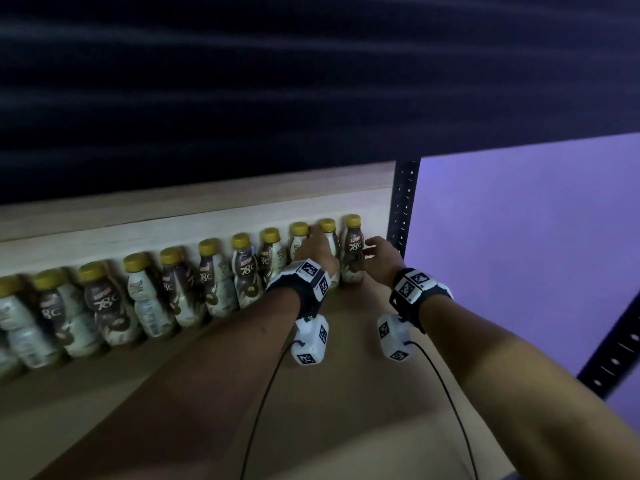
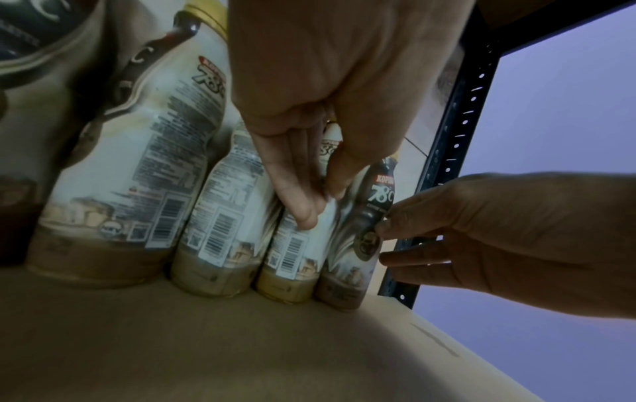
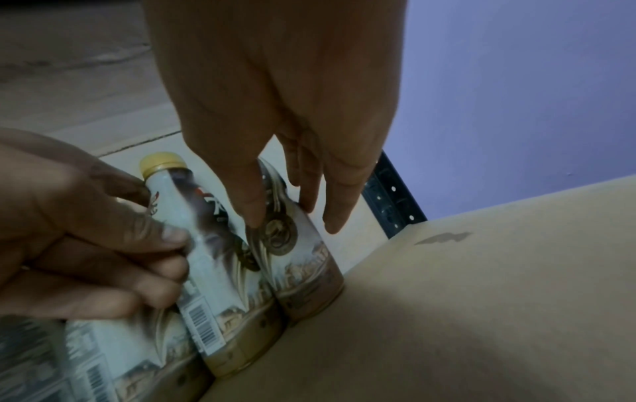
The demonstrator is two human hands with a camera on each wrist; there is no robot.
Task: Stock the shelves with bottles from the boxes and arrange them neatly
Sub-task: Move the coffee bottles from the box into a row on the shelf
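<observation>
A row of coffee bottles [image 1: 138, 292] with yellow caps stands along the back of the wooden shelf [image 1: 346, 393]. My left hand [image 1: 320, 247] grips the second bottle from the right [image 1: 333, 245]; its fingers curl round that bottle [image 3: 220, 272] and it looks slightly tilted. The left hand [image 2: 320, 195] covers that bottle's upper part [image 2: 292, 261]. My right hand [image 1: 372, 249] lies against the last bottle [image 1: 353, 268] with straight fingers. Its thumb and fingertips [image 3: 254, 217] touch the last bottle's [image 3: 302, 266] front and right side.
A black perforated shelf post [image 1: 403, 209] stands just right of the last bottle, with a purple wall [image 1: 519, 254] beyond it. A pale backboard [image 1: 173, 230] runs behind the bottles. The shelf board in front of the row is bare wood.
</observation>
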